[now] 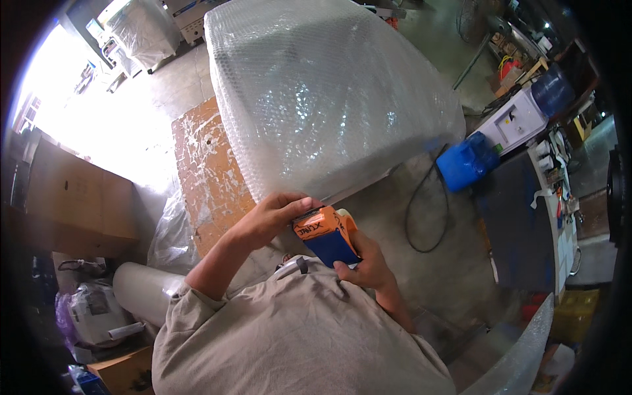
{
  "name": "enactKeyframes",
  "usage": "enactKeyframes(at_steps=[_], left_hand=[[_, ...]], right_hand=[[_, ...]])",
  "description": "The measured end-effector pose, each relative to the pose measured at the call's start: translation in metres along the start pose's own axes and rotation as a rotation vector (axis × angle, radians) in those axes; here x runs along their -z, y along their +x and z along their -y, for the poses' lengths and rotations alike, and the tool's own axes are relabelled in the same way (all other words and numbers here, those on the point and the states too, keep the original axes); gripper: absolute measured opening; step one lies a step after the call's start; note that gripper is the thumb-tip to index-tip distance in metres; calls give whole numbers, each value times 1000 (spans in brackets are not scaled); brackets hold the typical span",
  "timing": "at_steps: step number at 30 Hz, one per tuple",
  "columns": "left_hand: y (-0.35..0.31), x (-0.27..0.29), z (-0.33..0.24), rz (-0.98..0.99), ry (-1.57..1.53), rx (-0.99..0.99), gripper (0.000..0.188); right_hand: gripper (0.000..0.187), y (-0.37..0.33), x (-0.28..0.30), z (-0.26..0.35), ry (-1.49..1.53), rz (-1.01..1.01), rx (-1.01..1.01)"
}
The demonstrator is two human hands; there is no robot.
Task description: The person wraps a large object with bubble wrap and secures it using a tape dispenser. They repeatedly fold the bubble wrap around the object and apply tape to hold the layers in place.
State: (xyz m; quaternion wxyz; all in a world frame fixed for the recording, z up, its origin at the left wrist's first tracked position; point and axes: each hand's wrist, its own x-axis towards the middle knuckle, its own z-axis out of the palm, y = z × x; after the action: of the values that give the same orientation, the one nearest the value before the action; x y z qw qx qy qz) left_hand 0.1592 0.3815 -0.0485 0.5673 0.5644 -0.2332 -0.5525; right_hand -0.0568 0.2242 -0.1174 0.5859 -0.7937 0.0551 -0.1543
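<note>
At the lower centre of the frame, just above the person's beige shirt, both hands hold an orange and blue tape dispenser (327,236). The left hand (273,216) comes in from the lower left and closes over the dispenser's top edge, fingers curled onto the orange part. The right hand (365,263) grips it from below and from the right, thumb pressed against the blue part — so both hands are clamped on the same tool, close together.

Lower left, a roll of bubble wrap (141,289) lies on the floor beside a cardboard box (79,204). Just above the hands, filling the upper centre, stands a large object wrapped in bubble wrap (329,92); its lower edge is very near the dispenser, though whether they touch is unclear. It rests on an orange board (207,171) streaked with white.

To the right, a black cable (421,217) loops across the concrete floor, and beyond it sits a blue jerrycan (467,161) — next to a water dispenser (520,118) with a blue bottle on top.
</note>
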Motion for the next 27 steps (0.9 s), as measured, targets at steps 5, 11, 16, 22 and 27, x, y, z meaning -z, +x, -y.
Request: enactKeyframes(at_steps=[5, 11, 16, 22, 27], left_hand=[[29, 8, -15, -50, 420, -50, 28], [65, 43, -79, -743, 1002, -652, 16], [113, 101, -63, -924, 1764, -740, 53], [112, 91, -53, -948, 1870, -786, 62], [73, 30, 9, 322, 1754, -695, 63]], right_hand=[[45, -3, 2, -2, -43, -30, -39], [52, 30, -17, -12, 208, -171, -209], [48, 44, -56, -65, 381, -173, -469], [47, 31, -79, -113, 505, -253, -392], [46, 37, -79, -142, 599, -175, -339]])
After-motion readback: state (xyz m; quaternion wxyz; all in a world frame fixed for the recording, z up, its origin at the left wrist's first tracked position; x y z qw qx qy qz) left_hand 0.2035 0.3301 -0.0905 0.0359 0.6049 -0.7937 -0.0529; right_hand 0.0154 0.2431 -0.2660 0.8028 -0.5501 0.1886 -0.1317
